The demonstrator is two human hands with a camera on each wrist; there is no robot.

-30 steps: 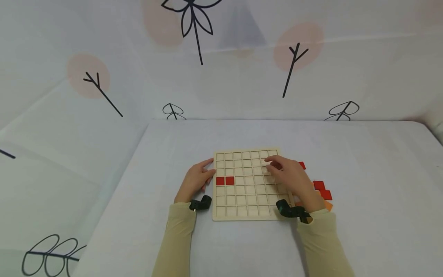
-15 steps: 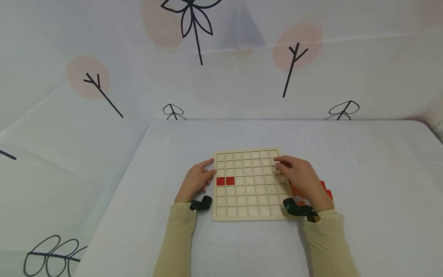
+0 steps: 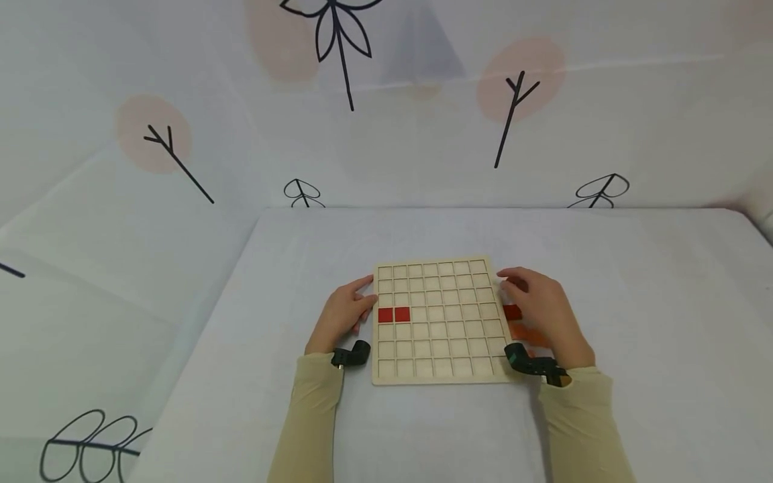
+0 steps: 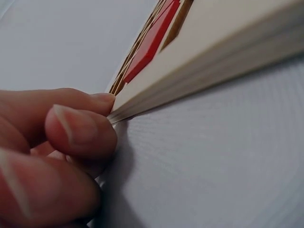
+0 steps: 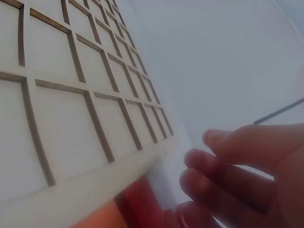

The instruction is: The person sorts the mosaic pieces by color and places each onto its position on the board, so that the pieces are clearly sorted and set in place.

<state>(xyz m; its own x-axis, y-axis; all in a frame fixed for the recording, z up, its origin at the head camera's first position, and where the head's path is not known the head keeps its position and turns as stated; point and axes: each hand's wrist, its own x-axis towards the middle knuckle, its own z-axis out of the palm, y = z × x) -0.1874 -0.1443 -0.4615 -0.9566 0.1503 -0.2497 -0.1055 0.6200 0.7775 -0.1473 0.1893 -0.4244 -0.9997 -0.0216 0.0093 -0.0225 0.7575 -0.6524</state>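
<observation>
A pale wooden grid board [image 3: 441, 329] lies flat on the white table. Two red square tiles [image 3: 394, 314] sit side by side in its left columns, in the fourth row from the top. At the board's left edge rests my left hand [image 3: 342, 315]; in the left wrist view a fingertip [image 4: 103, 99] touches the edge beside a red tile [image 4: 151, 42]. My right hand [image 3: 543, 305] hovers just off the board's right edge, fingers loosely bent, with nothing visible between them. Under it lie red tiles [image 3: 512, 312] and orange tiles [image 3: 530, 335], partly hidden.
Dark cameras are strapped to the left wrist [image 3: 351, 354] and right wrist [image 3: 531, 362]. A white cloth with drawn plants [image 3: 510, 121] hangs behind the table and along its left side.
My right hand has moved right, from above the board's right columns to beyond its right edge, covering more of the loose tiles. The left hand and both placed red tiles stay put.
</observation>
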